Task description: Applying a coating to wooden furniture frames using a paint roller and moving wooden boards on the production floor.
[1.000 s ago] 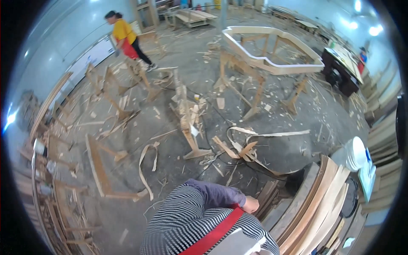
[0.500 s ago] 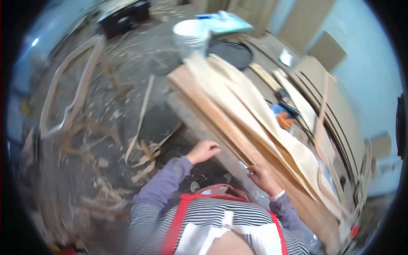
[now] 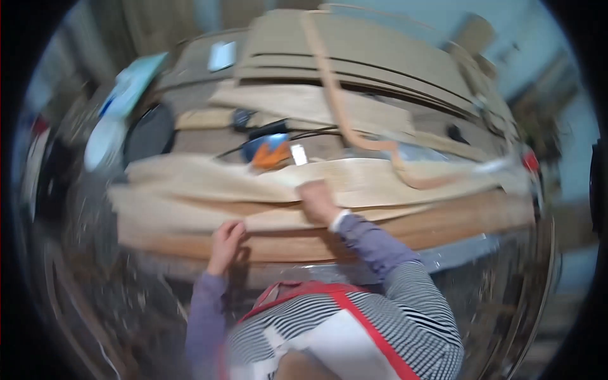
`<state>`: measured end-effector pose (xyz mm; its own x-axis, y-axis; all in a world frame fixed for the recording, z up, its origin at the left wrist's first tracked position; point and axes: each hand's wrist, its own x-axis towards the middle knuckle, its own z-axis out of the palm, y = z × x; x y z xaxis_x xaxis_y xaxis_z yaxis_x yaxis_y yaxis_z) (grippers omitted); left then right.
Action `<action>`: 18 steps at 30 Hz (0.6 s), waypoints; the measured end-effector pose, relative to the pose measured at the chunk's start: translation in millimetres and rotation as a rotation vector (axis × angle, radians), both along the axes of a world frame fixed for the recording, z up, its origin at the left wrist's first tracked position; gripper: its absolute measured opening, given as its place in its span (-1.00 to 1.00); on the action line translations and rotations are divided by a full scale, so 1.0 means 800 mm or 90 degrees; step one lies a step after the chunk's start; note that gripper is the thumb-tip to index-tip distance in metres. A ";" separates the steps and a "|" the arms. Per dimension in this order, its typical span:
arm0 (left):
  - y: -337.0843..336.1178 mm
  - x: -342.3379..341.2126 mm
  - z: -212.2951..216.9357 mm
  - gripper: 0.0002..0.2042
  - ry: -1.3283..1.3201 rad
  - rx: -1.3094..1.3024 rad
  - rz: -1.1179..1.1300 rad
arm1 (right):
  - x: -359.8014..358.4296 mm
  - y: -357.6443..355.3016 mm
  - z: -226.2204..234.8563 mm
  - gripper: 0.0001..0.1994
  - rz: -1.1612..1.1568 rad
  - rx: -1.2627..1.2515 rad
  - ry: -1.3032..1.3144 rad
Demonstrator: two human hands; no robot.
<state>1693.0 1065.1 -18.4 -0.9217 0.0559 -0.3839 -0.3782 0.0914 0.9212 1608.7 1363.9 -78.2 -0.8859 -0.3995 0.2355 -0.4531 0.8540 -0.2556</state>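
Note:
Long, wavy pale wood veneer sheets [image 3: 209, 183] lie across a brown wood panel [image 3: 291, 247] in front of me. My right hand [image 3: 318, 201] is closed in a fist over the middle of the sheets; whatever it grips is hidden under the fingers. Lower and to the left, my left hand [image 3: 228, 244] has its fingers curled together at the sheets' near edge. Blur keeps me from seeing if anything is pinched there.
Beyond the sheets sit an orange-and-blue object [image 3: 271, 152], a small white-faced item [image 3: 298, 154] and dark cables. Stacked brown boards [image 3: 380, 57] fill the back, with a curling wood strip [image 3: 332, 88] across them. A round black lid [image 3: 150, 133] and white buckets [image 3: 104, 144] stand left.
My view has swung right, so the panel now runs crosswise before me. My right hand, which showed a small shiny tool, has moved onto the veneer. My left hand has come to its near edge.

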 end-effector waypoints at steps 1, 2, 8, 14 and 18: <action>0.000 0.000 -0.010 -0.63 -0.093 0.132 0.051 | 0.001 -0.008 0.006 -0.94 0.039 -0.081 0.000; -0.004 -0.003 -0.011 -0.58 -0.133 0.242 0.049 | 0.000 -0.022 0.026 -0.96 0.037 -0.071 -0.024; 0.057 -0.033 0.057 -0.45 -0.231 0.571 0.007 | 0.045 -0.050 0.127 -0.90 0.062 -0.185 0.049; -0.004 0.017 0.084 -0.41 0.429 -0.090 -0.103 | 0.128 -0.099 0.198 -0.87 0.102 -0.187 -0.073; -0.088 0.026 0.153 -0.33 0.099 0.318 0.289 | 0.170 -0.073 0.243 -0.79 0.243 -0.413 -0.032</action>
